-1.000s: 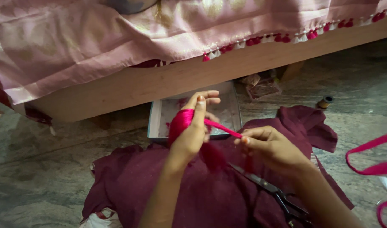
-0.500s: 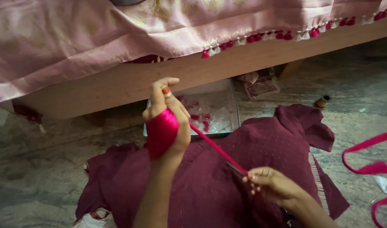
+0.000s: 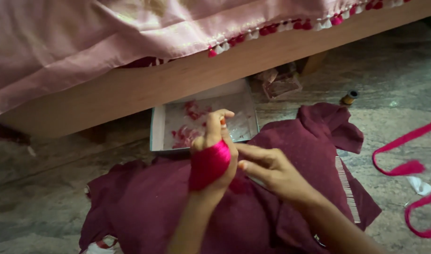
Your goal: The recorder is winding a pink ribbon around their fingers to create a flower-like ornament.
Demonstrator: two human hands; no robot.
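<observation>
A pink bedspread [image 3: 98,42] with a tasselled edge hung over a wooden bed frame [image 3: 187,77] above the stone floor [image 3: 37,188]. A maroon garment [image 3: 253,211] lay spread on the floor, partly under both forearms. Behind it, at the bed's edge, sat a shallow grey box [image 3: 154,131] holding pink scraps. A pink ribbon [image 3: 403,160] curled on the floor at the right. The left hand [image 3: 215,150] was raised, its fingers upright and wound thickly with bright pink thread [image 3: 209,163]. The right hand [image 3: 267,169] touched that hand, fingers pinched together at the winding. A small spool [image 3: 350,97] stood near the garment's far corner.
</observation>
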